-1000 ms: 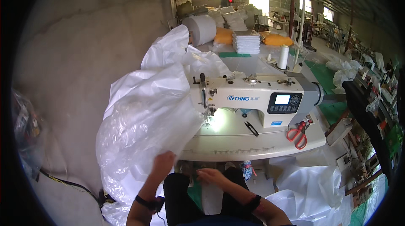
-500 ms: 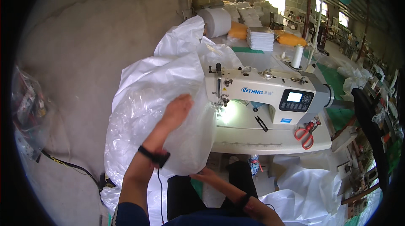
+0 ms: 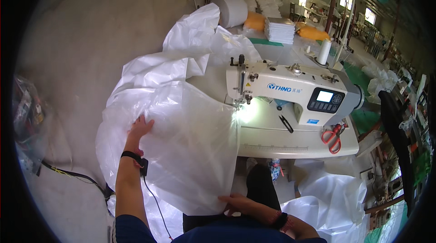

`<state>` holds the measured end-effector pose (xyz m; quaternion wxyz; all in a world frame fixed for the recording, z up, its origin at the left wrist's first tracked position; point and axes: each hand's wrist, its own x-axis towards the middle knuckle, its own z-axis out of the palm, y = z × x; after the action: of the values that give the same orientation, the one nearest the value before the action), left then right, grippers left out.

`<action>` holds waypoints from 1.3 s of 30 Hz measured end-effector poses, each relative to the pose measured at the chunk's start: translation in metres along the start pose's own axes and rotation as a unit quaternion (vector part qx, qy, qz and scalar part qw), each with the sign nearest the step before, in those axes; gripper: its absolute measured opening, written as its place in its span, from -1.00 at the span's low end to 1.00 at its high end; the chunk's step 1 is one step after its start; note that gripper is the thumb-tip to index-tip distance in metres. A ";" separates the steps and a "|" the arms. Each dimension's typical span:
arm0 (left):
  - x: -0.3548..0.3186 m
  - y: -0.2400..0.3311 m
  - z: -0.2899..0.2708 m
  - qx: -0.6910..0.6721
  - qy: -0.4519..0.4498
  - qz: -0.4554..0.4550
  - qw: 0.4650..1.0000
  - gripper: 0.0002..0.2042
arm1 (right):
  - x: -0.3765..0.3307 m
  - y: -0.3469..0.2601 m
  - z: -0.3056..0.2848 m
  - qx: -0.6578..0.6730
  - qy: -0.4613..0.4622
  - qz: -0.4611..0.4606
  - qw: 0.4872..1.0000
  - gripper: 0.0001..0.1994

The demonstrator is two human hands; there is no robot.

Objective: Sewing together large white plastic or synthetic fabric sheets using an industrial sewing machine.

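Note:
A large translucent white plastic sheet drapes over the left end of the sewing table and down to my lap. My left hand presses on its left part with fingers spread. At the sheet's lower right corner, my right hand pinches the edge between thumb and fingers. The sheet's right edge runs up to the needle area of a white sewing machine, where a lamp glows. Whether the presser foot is down on the sheet is too small to tell.
Black thread snips and red-handled scissors lie on the sewing table. A white thread cone stands behind the machine. More white sheeting hangs at the lower right. A white roll and stacked white sheets sit farther back.
My left hand has moved left across the sheet, spreading it flatter. My right hand has shifted slightly right and nearer me with the sheet's corner. The upper folds have slumped lower.

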<state>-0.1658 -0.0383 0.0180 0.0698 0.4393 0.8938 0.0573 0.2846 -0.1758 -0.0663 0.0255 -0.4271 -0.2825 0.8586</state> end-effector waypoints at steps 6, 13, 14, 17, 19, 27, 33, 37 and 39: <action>-0.113 0.055 -0.029 -0.204 0.202 0.265 0.921 -0.88 | 0.023 0.001 0.001 -0.076 0.123 -0.358 0.922 -0.54; -0.245 0.119 0.050 -0.056 0.234 0.404 0.883 -0.88 | 0.028 0.012 0.011 -0.098 0.151 -0.302 0.936 -0.64; -0.243 0.124 0.052 -0.032 0.213 0.402 0.890 -0.90 | 0.029 0.011 0.010 -0.089 0.163 -0.314 0.931 -0.65; -0.255 0.138 0.058 -0.051 0.097 0.401 0.910 -0.91 | 0.033 -0.001 0.005 -0.130 0.261 -0.433 0.853 -0.67; -0.271 0.142 0.067 -0.087 0.056 0.414 0.905 -0.88 | 0.017 -0.027 0.016 -0.133 0.306 -0.461 0.822 -0.67; -0.259 0.173 0.033 -0.023 -0.170 0.547 0.820 -0.87 | 0.021 -0.076 -0.013 -0.252 0.410 -0.447 0.754 -0.56; -0.158 0.221 0.055 -0.260 0.107 0.555 0.783 -0.76 | 0.012 -0.070 0.013 -0.284 0.433 -0.440 0.734 -0.56; -0.152 0.234 0.062 -0.050 0.068 0.546 0.834 -0.73 | -0.018 -0.078 0.022 -0.403 0.446 -0.376 0.705 -0.49; -0.155 0.238 0.069 -0.071 0.047 0.568 0.819 -0.73 | -0.021 -0.078 0.017 -0.479 0.452 -0.325 0.679 -0.46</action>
<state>0.1244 -0.0137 0.0001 0.0138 0.8594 0.4816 0.1711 0.2697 -0.1241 -0.0032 0.2195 -0.5982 -0.7303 0.2461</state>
